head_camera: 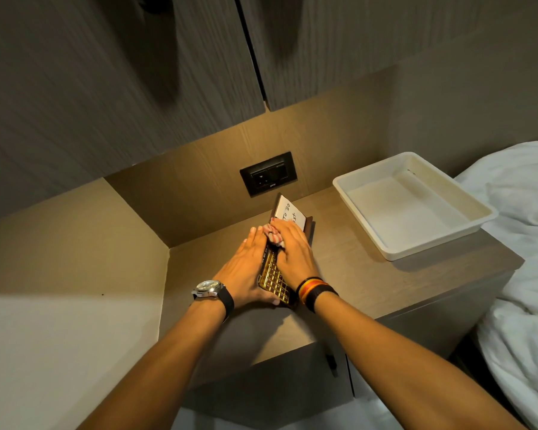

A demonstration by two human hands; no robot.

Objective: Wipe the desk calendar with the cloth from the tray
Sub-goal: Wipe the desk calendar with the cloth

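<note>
The desk calendar [274, 279] lies on the bedside table [370, 283], dark with a gold date grid and a white "To Do List" pad [288, 212] at its far end. My left hand [246, 265] grips its left edge, thumb under the near corner. My right hand [292, 249] presses a bunched red-and-white striped cloth [272, 234] onto the calendar's middle. Most of the calendar's face is hidden under both hands. The white tray [385, 243] stands to the right and holds nothing.
A black wall socket [269, 174] sits just behind the calendar. Cupboard doors [137, 72] hang overhead. A side wall panel [75, 259] closes the left. A bed with white linen [522, 243] lies right of the table.
</note>
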